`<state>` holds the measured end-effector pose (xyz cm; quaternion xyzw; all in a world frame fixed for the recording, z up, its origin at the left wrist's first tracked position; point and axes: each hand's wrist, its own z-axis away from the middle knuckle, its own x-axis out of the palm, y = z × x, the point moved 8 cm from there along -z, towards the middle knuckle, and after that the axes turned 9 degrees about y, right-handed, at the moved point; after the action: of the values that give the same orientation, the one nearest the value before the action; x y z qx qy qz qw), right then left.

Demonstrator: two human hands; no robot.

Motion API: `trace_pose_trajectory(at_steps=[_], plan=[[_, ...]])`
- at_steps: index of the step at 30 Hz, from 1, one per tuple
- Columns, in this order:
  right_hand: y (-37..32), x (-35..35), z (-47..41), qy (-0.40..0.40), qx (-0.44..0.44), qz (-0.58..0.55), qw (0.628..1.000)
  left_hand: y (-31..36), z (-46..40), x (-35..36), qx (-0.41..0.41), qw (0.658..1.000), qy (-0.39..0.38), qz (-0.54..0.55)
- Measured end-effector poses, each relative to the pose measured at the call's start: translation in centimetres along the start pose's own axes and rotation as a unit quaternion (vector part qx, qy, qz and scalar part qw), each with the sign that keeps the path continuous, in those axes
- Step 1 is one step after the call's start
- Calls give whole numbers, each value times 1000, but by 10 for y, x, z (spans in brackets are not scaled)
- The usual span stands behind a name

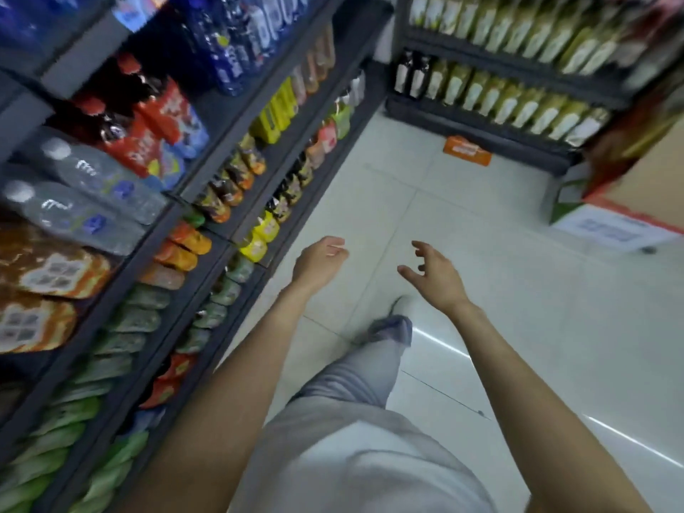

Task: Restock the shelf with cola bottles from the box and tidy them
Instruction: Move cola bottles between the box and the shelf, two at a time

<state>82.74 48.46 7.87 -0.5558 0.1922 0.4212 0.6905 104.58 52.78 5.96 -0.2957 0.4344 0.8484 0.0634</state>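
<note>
Bright overhead light, glare streaks on floor tiles, motion-blurred, bowed edges.

Motion blur leaves no label or sign legible.

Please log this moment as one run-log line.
left hand: empty, loosely curled | right hand: empty, fingers spread | red-capped dark cola bottles: on shelf | cardboard box: on floor, right

A person in a shop aisle, seen from above: bare forearms with no sleeves reaching the wrists, no watch, ring or glove on the left hand or the right hand. A pale grey-white top covers the torso. Light grey trousers run down one leg to a grey-blue shoe, blurred in the frame.
</note>
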Motion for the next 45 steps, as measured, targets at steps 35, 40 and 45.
trace_pose_trajectory(at_steps=[35,40,45], plan=[[586,-609,-400,186,-100,223,952,583,-140,702,-3,997,-49,61],[629,-614,-451,159,-118,291,936,619,-163,770,29,999,-23,12],[657,-588,-484,22,-58,270,961,622,-188,791,43,998,31,-43]])
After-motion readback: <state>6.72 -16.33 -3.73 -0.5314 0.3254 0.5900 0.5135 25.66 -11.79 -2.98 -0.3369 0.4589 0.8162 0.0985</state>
